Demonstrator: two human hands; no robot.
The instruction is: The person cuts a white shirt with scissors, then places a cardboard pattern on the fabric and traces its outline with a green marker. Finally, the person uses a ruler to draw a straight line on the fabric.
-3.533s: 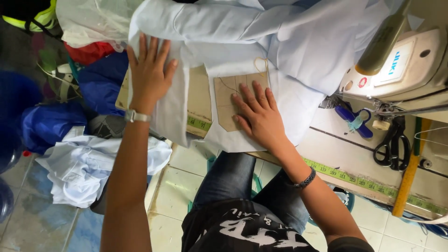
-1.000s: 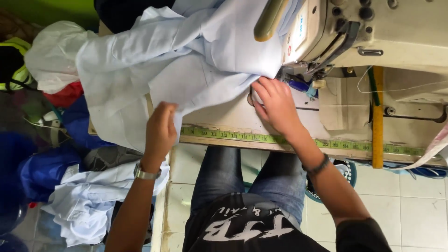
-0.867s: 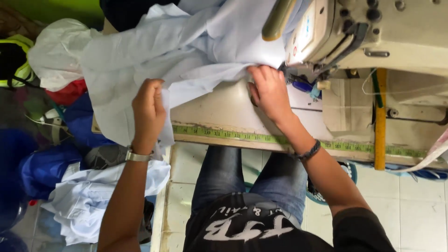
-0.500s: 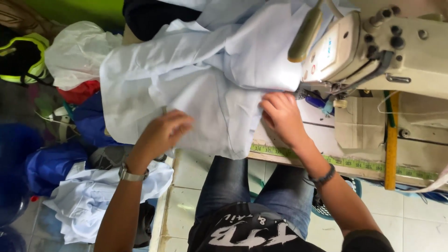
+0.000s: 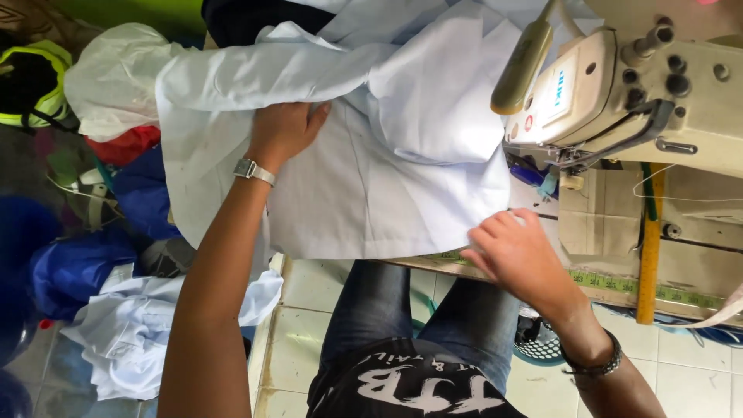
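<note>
A pale blue garment lies spread over the sewing table and hangs off its left side. My left hand, with a wristwatch on the wrist, presses flat on the cloth near its upper left folds. My right hand pinches the garment's lower right corner at the table's front edge, just left of the needle area. The cream sewing machine stands at the right, with the cloth bunched up against its head.
A green measuring tape runs along the table's front edge. A yellow ruler lies near the machine. Heaps of white and blue cloth and bags sit on the tiled floor at left. My knees are under the table.
The garment has been pulled down and spread across the table. My left hand moved up onto the cloth and flattened. My right hand slid down to the cloth's lower corner.
</note>
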